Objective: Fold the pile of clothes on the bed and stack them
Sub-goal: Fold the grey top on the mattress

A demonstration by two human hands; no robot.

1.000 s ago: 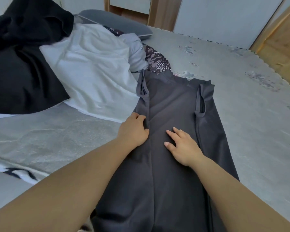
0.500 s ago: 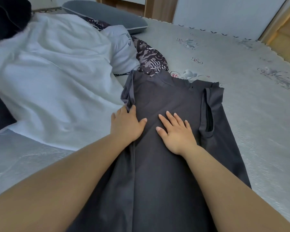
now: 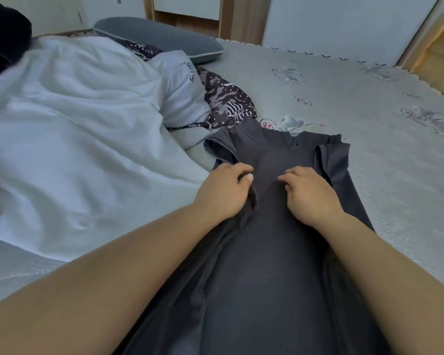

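Bed (image 3: 356, 103): both hands' curled grip on dark grey garment (image 3: 267, 265).

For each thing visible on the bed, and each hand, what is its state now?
dark grey garment: spread lengthwise on the bed, side edges folded inward.
left hand: fingers curled, gripping the garment's folded left edge.
right hand: fingers curled, pressing on the garment's middle.
white garment: unfolded, crumpled.
patterned garment: crumpled, partly under the white garment.
black garment: heaped, unfolded.
grey pillow: lying flat.
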